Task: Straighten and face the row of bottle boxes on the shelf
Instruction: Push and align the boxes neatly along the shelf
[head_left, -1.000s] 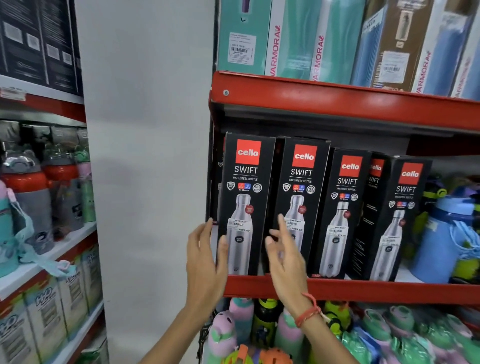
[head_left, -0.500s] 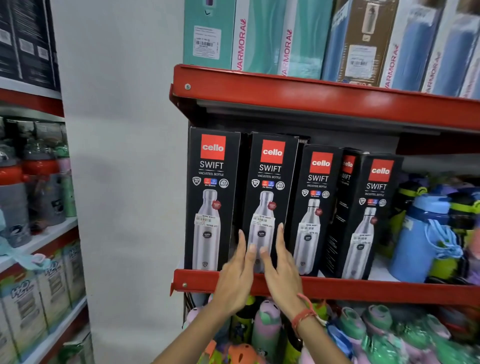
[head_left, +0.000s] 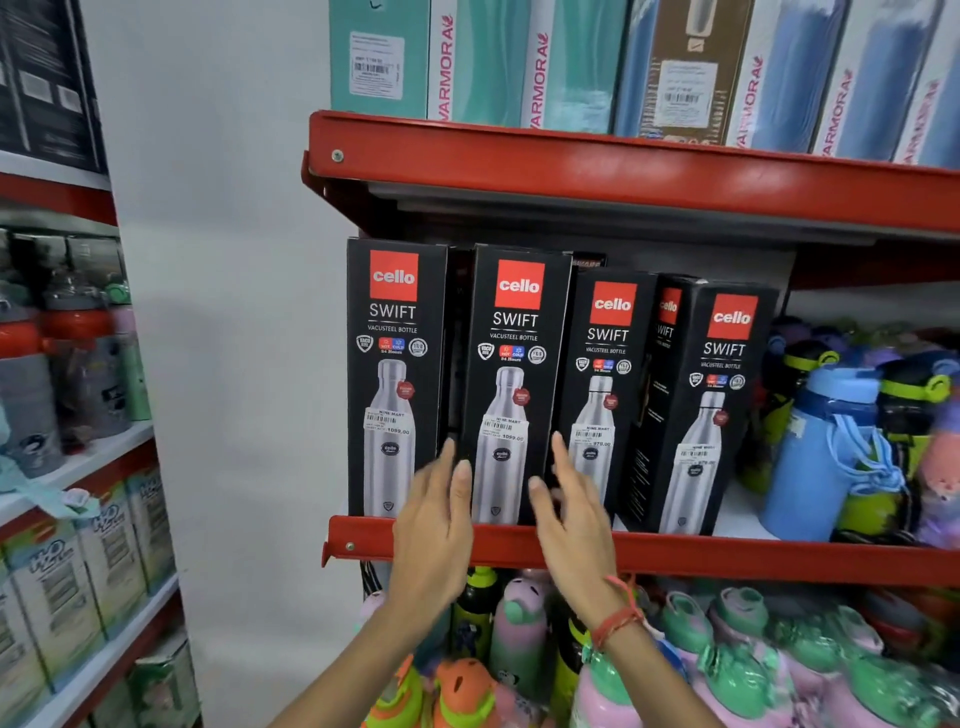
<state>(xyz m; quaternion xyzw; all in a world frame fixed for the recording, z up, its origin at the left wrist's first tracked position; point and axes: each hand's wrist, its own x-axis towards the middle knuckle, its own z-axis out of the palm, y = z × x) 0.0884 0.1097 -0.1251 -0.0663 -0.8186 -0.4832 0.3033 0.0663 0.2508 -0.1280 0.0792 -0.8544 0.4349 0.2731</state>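
Note:
Four black Cello Swift bottle boxes stand in a row on the red shelf (head_left: 727, 556). The first box (head_left: 395, 374) and the second box (head_left: 514, 384) face front with a narrow gap between them. The third box (head_left: 605, 395) sits slightly further back. The fourth box (head_left: 717, 415) is turned so its left side shows. My left hand (head_left: 434, 525) is at the lower left edge of the second box, my right hand (head_left: 574, 512) at its lower right edge. Both have their fingers spread and flank the box without closing on it.
A blue bottle (head_left: 826, 457) and other coloured bottles crowd the shelf to the right of the boxes. Tall Varmora boxes (head_left: 535, 62) fill the shelf above. Kids' bottles (head_left: 737, 654) pack the shelf below. Another rack (head_left: 78, 467) stands left, past a white wall.
My hands left the first box, came together in front of the second box, then spread to its two sides. The view has shifted left and closer.

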